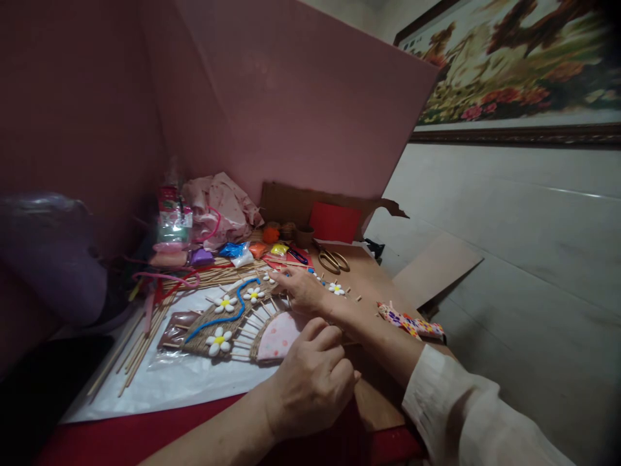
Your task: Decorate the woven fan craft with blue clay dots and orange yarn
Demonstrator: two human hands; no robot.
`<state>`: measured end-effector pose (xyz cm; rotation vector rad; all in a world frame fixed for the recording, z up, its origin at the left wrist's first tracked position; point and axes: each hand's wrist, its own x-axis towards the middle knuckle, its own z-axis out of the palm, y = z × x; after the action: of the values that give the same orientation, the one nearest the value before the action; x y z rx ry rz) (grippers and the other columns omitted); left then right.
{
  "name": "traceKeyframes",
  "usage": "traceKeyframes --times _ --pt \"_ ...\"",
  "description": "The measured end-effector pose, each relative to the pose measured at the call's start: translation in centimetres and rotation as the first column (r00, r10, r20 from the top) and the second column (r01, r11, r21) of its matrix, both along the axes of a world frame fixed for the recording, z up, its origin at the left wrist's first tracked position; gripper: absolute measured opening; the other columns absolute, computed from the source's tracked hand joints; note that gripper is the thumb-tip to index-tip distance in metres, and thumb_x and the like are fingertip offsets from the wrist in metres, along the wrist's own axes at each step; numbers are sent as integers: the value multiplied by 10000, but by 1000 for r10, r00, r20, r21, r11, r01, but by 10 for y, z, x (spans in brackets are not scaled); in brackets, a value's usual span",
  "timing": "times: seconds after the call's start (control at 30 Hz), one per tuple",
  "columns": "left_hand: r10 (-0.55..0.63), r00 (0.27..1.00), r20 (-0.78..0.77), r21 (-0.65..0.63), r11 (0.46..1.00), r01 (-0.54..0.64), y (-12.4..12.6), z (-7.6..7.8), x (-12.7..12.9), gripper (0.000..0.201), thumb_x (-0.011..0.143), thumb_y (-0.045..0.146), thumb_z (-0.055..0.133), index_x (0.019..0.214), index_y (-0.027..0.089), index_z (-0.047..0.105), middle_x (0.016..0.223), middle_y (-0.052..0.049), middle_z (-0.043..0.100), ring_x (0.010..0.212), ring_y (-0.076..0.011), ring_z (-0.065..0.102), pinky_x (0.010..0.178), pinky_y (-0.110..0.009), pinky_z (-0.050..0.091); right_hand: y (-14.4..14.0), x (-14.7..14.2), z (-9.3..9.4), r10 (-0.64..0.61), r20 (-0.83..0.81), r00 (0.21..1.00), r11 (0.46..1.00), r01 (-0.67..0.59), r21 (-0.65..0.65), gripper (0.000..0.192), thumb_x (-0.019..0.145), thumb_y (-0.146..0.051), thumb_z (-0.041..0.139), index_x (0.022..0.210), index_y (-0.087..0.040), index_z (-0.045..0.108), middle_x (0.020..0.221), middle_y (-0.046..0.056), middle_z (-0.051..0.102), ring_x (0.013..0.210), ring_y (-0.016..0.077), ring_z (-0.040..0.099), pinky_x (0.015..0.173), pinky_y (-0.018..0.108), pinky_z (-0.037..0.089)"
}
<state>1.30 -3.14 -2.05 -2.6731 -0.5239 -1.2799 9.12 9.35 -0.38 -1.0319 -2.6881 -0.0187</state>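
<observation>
A fan-shaped craft piece (pixel 228 323) of woven twine and thin sticks lies on a white sheet (pixel 184 385). It carries white clay flowers (pixel 219 341), a blue pipe cleaner (pixel 228 317) and a pink dotted fabric wedge (pixel 279 336). My right hand (pixel 303 291), in a white sleeve, reaches across the fan, its fingertips touching a small white flower (pixel 270 277) at the far edge. My left hand (pixel 313 378) is curled at the near corner of the pink wedge, gripping the fan's base.
Gold scissors (pixel 334 261), small coloured clay packets (pixel 257 249), a red card (pixel 334 222) and crumpled pink cloth (pixel 220 207) sit behind the fan. Loose sticks (pixel 145 336) lie left, a patterned strip (pixel 412 323) right. A pink board (pixel 301 97) stands behind.
</observation>
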Motion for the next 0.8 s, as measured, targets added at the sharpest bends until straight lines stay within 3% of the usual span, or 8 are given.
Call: traceKeyframes --times 0.17,0.3,0.47,0.6,0.7,0.8 --pt "-4 1000 -25 -5 1000 4 0 0 -2 204 827 102 406 645 160 479 635 -37 551 709 -174 475 738 -365 379 -4 8 11 0 -120 993 1000 3 27 653 686 -18 516 1319 -163 456 1097 98 611 1014 209 527 871 328 423" --pt "20 999 -32 -18 1000 -20 2 -3 -2 211 839 84 370 674 166 471 641 -32 550 723 -173 480 757 -357 371 -17 24 22 -84 -381 921 992 115 60 513 789 -44 444 1285 -167 494 1041 94 640 964 200 557 867 343 430" --pt "33 999 -23 -6 999 -33 1 -3 -1 205 837 72 357 691 177 455 651 -30 543 719 -175 476 783 -363 364 -35 47 23 -203 -755 623 972 218 -81 312 860 -241 510 1158 -172 574 1007 83 663 922 190 599 794 329 474" --pt "43 999 17 -14 999 -43 0 0 -1 201 817 56 347 692 175 449 634 -35 528 684 -180 450 742 -379 364 -44 60 21 -250 -886 391 950 278 -145 235 789 -315 618 968 -162 618 840 41 635 743 152 586 664 280 482" --pt "37 998 54 -46 998 -34 0 1 0 201 816 51 360 677 167 448 596 -26 505 647 -169 426 687 -367 360 -49 68 17 -244 -928 281 944 286 -162 151 763 -306 643 809 -164 617 708 0 600 647 126 552 604 249 462" --pt "23 998 65 -59 998 -19 0 3 -1 215 834 82 400 638 166 432 562 -15 485 624 -157 408 662 -359 353 -52 77 9 -251 -944 212 932 315 -177 157 770 -317 636 768 -162 616 661 -11 593 620 121 551 585 241 452"
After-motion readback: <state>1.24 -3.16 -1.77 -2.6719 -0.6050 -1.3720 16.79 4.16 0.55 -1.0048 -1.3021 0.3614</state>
